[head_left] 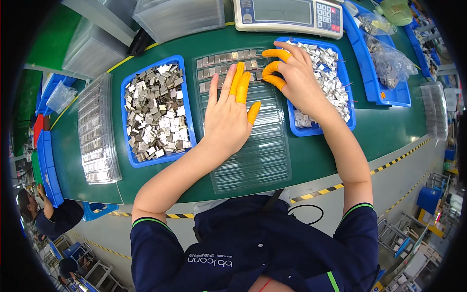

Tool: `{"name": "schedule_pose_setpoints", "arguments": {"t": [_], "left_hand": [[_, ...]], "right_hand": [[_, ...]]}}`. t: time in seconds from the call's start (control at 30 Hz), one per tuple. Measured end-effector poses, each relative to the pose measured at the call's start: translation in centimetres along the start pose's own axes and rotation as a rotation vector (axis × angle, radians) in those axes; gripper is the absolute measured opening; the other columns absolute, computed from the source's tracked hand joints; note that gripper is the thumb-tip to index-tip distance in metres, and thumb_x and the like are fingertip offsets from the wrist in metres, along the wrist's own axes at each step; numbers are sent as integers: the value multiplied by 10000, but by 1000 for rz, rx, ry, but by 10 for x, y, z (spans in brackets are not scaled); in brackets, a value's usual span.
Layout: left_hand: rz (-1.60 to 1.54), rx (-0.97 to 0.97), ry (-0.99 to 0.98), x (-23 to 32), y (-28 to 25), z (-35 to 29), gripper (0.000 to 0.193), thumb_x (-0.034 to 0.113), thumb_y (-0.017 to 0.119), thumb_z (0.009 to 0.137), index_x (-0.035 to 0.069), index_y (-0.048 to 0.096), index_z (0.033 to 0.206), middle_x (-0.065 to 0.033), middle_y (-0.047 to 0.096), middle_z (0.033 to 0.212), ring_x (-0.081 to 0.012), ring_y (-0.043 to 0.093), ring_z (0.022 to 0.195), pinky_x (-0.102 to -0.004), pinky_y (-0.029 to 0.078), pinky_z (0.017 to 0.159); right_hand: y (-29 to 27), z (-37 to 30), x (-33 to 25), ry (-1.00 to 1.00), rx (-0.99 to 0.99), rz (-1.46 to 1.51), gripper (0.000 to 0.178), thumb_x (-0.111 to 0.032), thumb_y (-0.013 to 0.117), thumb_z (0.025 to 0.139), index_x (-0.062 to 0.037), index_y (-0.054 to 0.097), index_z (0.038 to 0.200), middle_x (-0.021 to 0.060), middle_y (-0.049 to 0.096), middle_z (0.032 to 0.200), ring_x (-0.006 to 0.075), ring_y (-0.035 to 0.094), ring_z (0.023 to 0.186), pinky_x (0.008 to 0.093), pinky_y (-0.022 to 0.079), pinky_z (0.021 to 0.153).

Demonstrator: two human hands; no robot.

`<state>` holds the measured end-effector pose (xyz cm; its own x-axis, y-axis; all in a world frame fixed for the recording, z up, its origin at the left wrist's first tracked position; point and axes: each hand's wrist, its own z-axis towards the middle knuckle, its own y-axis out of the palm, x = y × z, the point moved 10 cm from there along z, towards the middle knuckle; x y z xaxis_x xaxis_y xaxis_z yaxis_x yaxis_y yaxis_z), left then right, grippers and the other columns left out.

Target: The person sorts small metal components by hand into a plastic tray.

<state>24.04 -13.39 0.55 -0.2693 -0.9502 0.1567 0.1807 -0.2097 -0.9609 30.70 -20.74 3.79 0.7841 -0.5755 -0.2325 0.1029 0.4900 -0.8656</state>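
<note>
A clear ridged plastic tray [250, 160] lies in front of me; its far rows hold small silver metal connector shells [219, 59], and its near rows are bare. My left hand [226, 114] rests over the tray, fingers stretched out toward the filled rows, yellow finger cots on the thumb and two fingers. At the right end of those rows is my right hand [304, 82], its yellow-cotted thumb and fingers curled together. Whatever may be between those fingertips is hidden.
Left of the tray stands a blue bin [189, 114] of metal shells; right, a blue bin [351, 117] of white-and-silver parts. Stacked clear trays [99, 131] lie farther left. A scale [287, 17] stands behind, with another blue bin [365, 80] holding bagged parts at far right.
</note>
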Motion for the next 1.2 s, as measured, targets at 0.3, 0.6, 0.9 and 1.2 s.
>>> {"name": "schedule_pose_setpoints", "arguments": {"t": [0.3,0.6,0.9,1.2], "left_hand": [[9,-32,-31,-1,6,-1,544,327,438,918,-43,354,1308,-181,335,1383,-273,151,1376,-452,100,1112],[-40,0,-11,-1,9,-3,522,354,385,927,16,391,1325,-88,334,1420,-187,163,1373,-431,68,1121],[-4,-34,-22,-3,14,-5,502,358,359,938,65,370,1345,-91,327,1422,-202,175,1370,-421,68,1121],[19,3,-8,0,8,-4,509,369,370,932,47,392,1326,-122,329,1413,-223,168,1372,-422,74,1121]], "right_hand": [[8,-3,1,12,-43,-1,116,-62,658,716,-43,676,829,80,588,1087,263,419,1195,413,271,1034],[10,-4,2,23,-78,13,125,-67,638,746,-82,686,860,71,587,1112,266,408,1211,434,222,1059],[-19,-3,8,112,-28,52,271,67,550,734,-104,689,892,77,575,1162,284,393,1232,460,185,1084],[-21,-3,2,50,-54,-69,314,99,530,706,-102,680,895,70,593,1134,247,439,1204,467,188,1091]]}}
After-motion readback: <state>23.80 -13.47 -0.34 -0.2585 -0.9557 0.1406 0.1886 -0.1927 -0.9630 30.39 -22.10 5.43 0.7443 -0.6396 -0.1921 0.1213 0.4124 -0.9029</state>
